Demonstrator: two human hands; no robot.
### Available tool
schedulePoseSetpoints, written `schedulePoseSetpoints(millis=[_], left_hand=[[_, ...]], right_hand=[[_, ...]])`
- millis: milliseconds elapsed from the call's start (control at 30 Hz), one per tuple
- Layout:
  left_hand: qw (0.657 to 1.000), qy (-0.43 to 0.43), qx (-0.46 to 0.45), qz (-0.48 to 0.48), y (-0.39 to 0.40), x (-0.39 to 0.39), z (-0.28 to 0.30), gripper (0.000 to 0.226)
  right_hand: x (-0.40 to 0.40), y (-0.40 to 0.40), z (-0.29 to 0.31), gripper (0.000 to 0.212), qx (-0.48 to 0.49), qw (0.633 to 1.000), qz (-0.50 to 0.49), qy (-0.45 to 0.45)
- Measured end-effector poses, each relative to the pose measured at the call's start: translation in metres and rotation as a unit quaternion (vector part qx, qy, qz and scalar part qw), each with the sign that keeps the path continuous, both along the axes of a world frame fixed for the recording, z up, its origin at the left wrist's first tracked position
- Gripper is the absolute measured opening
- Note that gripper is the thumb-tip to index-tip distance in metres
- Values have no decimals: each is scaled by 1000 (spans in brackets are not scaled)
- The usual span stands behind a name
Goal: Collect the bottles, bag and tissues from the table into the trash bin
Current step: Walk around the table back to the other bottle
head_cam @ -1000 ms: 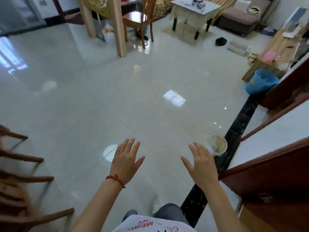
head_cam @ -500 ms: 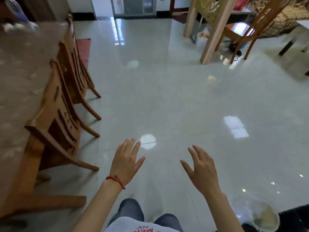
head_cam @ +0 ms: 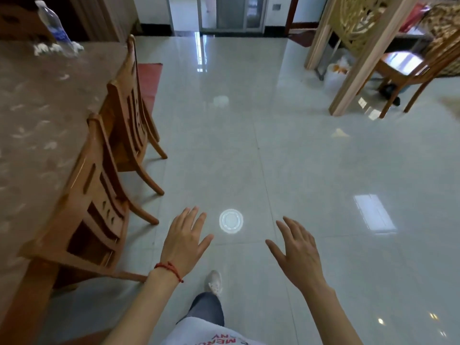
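Empty-handed approach along the dining table, with the litter lying at its far left end

Left hand (head_cam: 184,241) and right hand (head_cam: 297,255) are hovering spread wide above the floor, holding nothing; outward to the left, two chairs (head_cam: 109,170) are standing against the table (head_cam: 37,115), where a clear plastic bottle (head_cam: 53,26) is standing upright just beside crumpled white tissues (head_cam: 58,49). Judged light and thin-walled, the bottle is best gripped around its mid-body; the soft tissues are best gathered by pinching. Neither bag nor bin is showing
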State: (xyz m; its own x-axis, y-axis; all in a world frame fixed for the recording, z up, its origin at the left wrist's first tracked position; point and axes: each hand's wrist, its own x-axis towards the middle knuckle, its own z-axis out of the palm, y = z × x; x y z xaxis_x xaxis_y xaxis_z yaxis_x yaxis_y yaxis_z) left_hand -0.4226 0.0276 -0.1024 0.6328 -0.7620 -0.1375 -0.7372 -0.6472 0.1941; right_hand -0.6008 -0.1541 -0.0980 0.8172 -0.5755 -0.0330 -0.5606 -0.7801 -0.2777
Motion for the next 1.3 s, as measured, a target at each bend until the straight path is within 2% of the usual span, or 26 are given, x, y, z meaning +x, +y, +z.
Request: schedulePoseSetpoints(millis=[400, 633, 900, 1300], left_hand=[[1000, -24, -16, 0, -115, 185, 11, 74], [999, -15, -11, 31, -202, 267, -1, 76], [998, -2, -2, 65, -304, 359, 9, 78], [997, 7, -18, 73, -410, 540, -10, 77]], right_hand=[[172, -115, 9, 65, -15, 1000, 5, -16], [268, -220, -5, 68, -11, 1000, 29, 3], [387, -335, 14, 72, -13, 998, 61, -11], [571, -447, -2, 71, -6, 998, 68, -15]])
